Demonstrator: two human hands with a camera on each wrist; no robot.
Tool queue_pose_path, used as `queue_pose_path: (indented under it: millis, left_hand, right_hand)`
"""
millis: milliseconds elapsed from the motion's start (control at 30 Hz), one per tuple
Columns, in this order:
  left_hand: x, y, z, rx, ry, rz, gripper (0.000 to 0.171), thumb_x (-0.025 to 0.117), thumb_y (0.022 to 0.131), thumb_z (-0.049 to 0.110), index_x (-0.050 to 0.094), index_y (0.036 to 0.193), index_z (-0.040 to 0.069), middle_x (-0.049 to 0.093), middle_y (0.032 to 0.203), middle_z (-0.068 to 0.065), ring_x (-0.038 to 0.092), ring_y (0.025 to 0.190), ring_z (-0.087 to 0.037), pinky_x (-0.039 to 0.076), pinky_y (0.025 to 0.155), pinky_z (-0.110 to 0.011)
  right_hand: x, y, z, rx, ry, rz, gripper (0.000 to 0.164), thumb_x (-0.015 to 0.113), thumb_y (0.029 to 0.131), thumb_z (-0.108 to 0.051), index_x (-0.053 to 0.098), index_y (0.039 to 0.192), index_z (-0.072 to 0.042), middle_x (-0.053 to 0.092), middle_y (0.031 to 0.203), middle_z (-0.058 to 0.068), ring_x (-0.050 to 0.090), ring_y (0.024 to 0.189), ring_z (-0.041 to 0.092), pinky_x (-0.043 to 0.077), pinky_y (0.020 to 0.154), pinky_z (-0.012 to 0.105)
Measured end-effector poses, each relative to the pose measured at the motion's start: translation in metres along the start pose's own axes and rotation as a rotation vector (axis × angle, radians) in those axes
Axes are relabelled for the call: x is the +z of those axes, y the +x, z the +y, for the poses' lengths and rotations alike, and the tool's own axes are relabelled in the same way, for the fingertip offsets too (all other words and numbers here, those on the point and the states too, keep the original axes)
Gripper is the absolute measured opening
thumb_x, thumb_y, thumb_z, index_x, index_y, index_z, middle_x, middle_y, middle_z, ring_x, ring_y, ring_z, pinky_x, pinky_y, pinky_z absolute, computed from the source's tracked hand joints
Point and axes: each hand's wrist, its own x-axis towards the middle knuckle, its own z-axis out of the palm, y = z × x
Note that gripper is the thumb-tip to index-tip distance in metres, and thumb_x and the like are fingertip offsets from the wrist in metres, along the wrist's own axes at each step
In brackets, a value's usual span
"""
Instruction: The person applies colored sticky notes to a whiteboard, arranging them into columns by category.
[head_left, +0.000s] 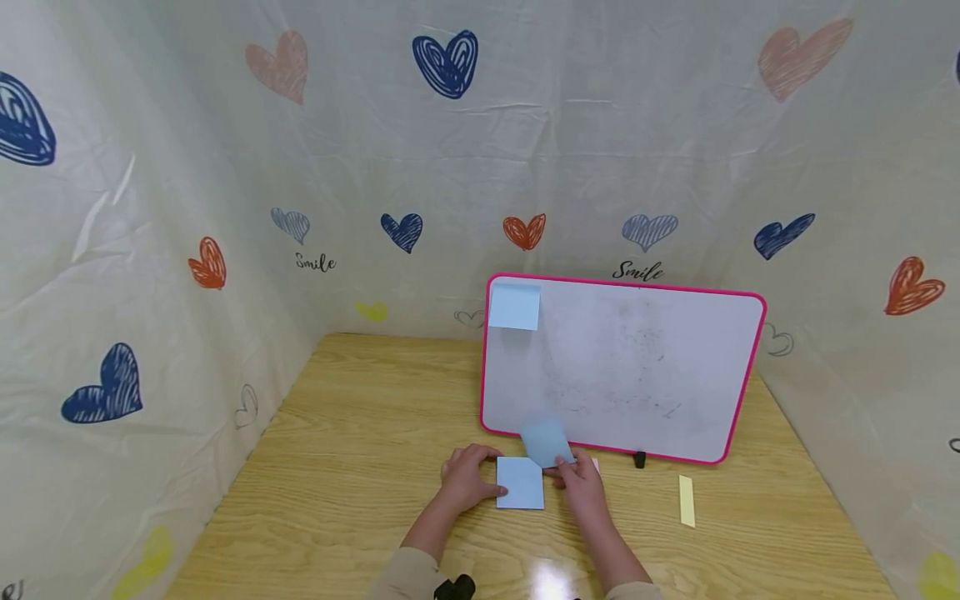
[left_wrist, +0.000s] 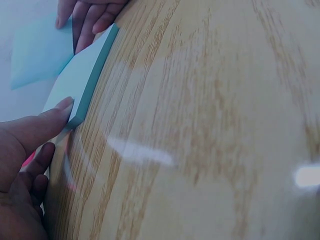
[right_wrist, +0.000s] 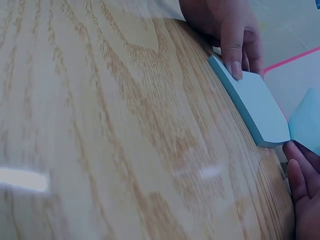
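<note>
A thick pad of light blue sticky notes (head_left: 521,479) lies on the table in front of the whiteboard. My left hand (head_left: 463,480) holds it at its left side, the thumb (left_wrist: 62,107) pressing on top near the edge. Between thumb and fingers, my right hand (head_left: 585,490) pinches a single blue sticky note (head_left: 548,442). That sheet tilts up at the pad's far right corner and overlaps the board's lower edge in the head view. In the right wrist view the loose note (right_wrist: 307,122) meets the pad (right_wrist: 257,107) at one corner.
A pink-framed whiteboard (head_left: 600,367) leans behind the hands, with one blue sticky note (head_left: 514,307) at its upper left and a black foot (head_left: 640,460) below. On the wooden table (head_left: 360,417) lies a pale yellow strip (head_left: 687,501) to the right. Something pink (head_left: 596,465) shows behind the right hand.
</note>
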Motion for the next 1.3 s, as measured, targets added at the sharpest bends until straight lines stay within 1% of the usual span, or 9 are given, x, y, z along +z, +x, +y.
queue_pose_path:
  millis: [300,533,667,867,933,1033,1100,1200,1300]
  left_hand:
    - [-0.002,-0.001,0.001,0.003,-0.002,-0.001,0.052,0.089,0.069,0.028,0.067,0.115,0.017,0.061,0.118,-0.004,0.047,0.114,-0.034,0.031,0.091,-0.06]
    - [-0.002,-0.001,0.005,-0.003,-0.005,-0.004,0.052,0.089,0.069,0.028,0.067,0.115,0.017,0.061,0.118,-0.003,0.047,0.114,-0.034,0.031,0.092,-0.059]
    - [-0.001,0.0,0.004,-0.005,0.002,-0.009,0.052,0.089,0.07,0.029,0.067,0.116,0.017,0.06,0.118,-0.003,0.047,0.115,-0.033,0.031,0.093,-0.059]
    - [-0.003,-0.001,0.004,-0.003,-0.002,-0.005,0.051,0.088,0.07,0.028,0.067,0.115,0.018,0.061,0.117,-0.002,0.047,0.115,-0.033,0.032,0.092,-0.06]
    - [-0.003,-0.001,0.005,-0.001,-0.006,-0.004,0.05,0.089,0.07,0.027,0.067,0.115,0.018,0.061,0.116,-0.002,0.047,0.114,-0.033,0.032,0.092,-0.061]
    - [-0.005,-0.001,0.007,-0.001,-0.006,-0.006,0.049,0.089,0.07,0.027,0.067,0.114,0.017,0.061,0.111,-0.001,0.048,0.112,-0.033,0.033,0.09,-0.06]
    - [-0.006,0.0,0.008,-0.003,-0.009,0.004,0.049,0.089,0.07,0.026,0.067,0.114,0.017,0.061,0.11,-0.001,0.048,0.111,-0.032,0.035,0.089,-0.057]
    - [-0.009,0.003,0.011,0.011,-0.057,0.049,0.049,0.087,0.072,0.024,0.067,0.115,0.016,0.061,0.111,-0.003,0.048,0.11,-0.03,0.04,0.09,-0.05]
    - [-0.018,0.007,0.02,0.051,-0.218,0.107,0.044,0.082,0.079,0.018,0.065,0.119,0.012,0.062,0.113,-0.008,0.05,0.109,-0.031,0.044,0.089,-0.046]
  right_hand:
    - [0.0,0.0,-0.001,0.016,0.054,0.03,0.018,0.044,0.103,-0.006,0.044,0.114,0.008,0.069,0.095,0.028,0.07,0.084,0.031,0.053,0.064,0.029]
    - [-0.003,0.0,-0.004,0.036,0.102,0.062,0.016,0.042,0.104,-0.007,0.043,0.111,0.008,0.069,0.09,0.027,0.071,0.08,0.026,0.054,0.064,0.03]
    - [-0.005,0.0,-0.005,0.003,0.154,0.076,0.016,0.042,0.104,-0.004,0.042,0.111,0.01,0.067,0.095,0.032,0.071,0.086,0.026,0.055,0.072,0.03]
    - [-0.009,-0.003,-0.013,-0.091,0.226,0.046,0.016,0.046,0.102,-0.001,0.044,0.111,0.013,0.059,0.114,0.037,0.07,0.094,0.023,0.055,0.082,0.037]
    - [-0.009,-0.004,-0.016,-0.116,0.23,0.044,0.017,0.049,0.1,0.0,0.046,0.109,0.014,0.06,0.114,0.036,0.07,0.094,0.02,0.055,0.084,0.038]
    - [-0.008,-0.005,-0.021,-0.149,0.219,0.046,0.019,0.054,0.098,0.002,0.05,0.107,0.018,0.063,0.108,0.034,0.07,0.093,0.019,0.054,0.084,0.038]
    - [-0.007,-0.006,-0.024,-0.148,0.205,0.051,0.018,0.058,0.095,0.003,0.055,0.106,0.017,0.066,0.107,0.025,0.069,0.093,0.019,0.054,0.084,0.036]
    - [-0.006,-0.007,-0.027,-0.148,0.189,0.053,0.015,0.062,0.091,0.006,0.063,0.104,0.013,0.068,0.109,0.018,0.067,0.096,0.015,0.054,0.084,0.029]
    - [-0.006,-0.008,-0.03,-0.171,0.176,0.043,0.014,0.065,0.088,0.007,0.066,0.102,0.01,0.068,0.115,0.016,0.065,0.099,0.009,0.053,0.083,0.024]
